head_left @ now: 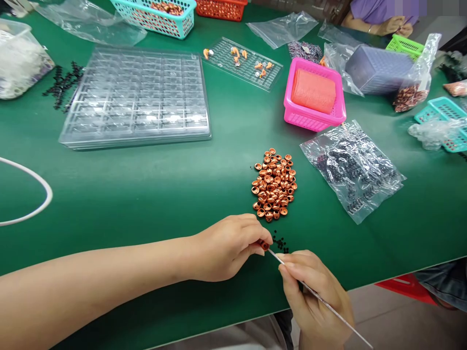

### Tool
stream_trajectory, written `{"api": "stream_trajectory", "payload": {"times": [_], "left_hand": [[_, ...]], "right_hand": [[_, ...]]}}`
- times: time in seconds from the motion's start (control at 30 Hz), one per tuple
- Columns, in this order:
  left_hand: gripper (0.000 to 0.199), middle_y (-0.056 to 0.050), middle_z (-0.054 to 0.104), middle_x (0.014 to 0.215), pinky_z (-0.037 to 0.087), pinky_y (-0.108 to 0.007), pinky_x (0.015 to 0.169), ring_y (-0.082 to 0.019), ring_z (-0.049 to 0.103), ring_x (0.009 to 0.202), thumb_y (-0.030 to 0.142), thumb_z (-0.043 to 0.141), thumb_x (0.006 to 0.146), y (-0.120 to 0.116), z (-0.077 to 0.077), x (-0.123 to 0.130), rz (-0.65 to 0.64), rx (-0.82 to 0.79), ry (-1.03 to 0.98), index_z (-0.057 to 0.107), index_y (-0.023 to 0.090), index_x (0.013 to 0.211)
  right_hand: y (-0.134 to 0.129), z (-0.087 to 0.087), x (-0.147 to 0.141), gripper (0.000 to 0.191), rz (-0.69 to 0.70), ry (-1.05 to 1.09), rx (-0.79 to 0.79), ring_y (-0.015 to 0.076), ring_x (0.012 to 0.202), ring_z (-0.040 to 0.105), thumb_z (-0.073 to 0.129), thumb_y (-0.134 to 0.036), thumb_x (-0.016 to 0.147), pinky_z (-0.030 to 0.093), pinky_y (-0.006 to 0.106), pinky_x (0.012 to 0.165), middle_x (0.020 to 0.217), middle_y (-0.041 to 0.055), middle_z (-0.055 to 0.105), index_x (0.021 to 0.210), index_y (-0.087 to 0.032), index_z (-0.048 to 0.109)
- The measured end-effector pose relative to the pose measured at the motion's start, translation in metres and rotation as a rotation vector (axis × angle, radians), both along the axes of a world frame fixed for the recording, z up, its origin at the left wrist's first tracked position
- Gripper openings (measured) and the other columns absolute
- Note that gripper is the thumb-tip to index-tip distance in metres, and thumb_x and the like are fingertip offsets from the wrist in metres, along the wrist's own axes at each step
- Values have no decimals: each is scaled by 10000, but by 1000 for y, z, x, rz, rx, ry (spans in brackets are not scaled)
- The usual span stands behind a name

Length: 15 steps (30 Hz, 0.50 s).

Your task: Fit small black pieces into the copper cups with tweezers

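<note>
Between its thumb and fingertips, my left hand [233, 245] pinches a small hollow copper-coloured piece [264, 246]. My right hand [317, 296] grips a thin pale rod [333, 312] like a pen, and the rod's tip meets the copper piece at its opening. Just beyond the fingers lies a scatter of tiny black parts [280, 242]. A heap of similar copper-coloured cups [274, 187] rests on the green table [153, 194] above my left hand. The inside of the held piece is too small to make out.
Clear plastic trays [138, 97] are stacked at left. A bag of black parts [355, 170] and a pink basket [315, 119] with an orange-red roll stand right. Farther back lie a flat tray with orange pieces [242, 63] and a blue basket [182, 26]. A co-worker's hands [396, 26] show top right.
</note>
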State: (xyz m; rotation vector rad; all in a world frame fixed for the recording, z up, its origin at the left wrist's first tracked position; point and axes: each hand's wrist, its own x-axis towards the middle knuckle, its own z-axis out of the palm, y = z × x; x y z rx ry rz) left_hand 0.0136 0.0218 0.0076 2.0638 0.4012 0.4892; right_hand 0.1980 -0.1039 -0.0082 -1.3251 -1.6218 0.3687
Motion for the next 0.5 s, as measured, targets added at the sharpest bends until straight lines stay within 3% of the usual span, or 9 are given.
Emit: {"api": "stream_trajectory", "payload": {"times": [0.33,0.5], "left_hand": [[149,-63,673,845,472,-283,731,-165,563,756,80,443,926,-3,-2,0,24,3,-15,564,162,957],[128,-54,679,868,479,-256,747,-156,585,791,107,496,928,-1,1,1,31,-69,8,606,154,975]], "right_hand": [[1,0,1,319,-3,-73,63,177,805,730,660,-5,794,635,327,704,961,33,744,1046,-199,634],[2,1,0,344,5,-29,76,178,838,713,650,37,774,609,333,705,961,61,732,1039,-180,627]]}}
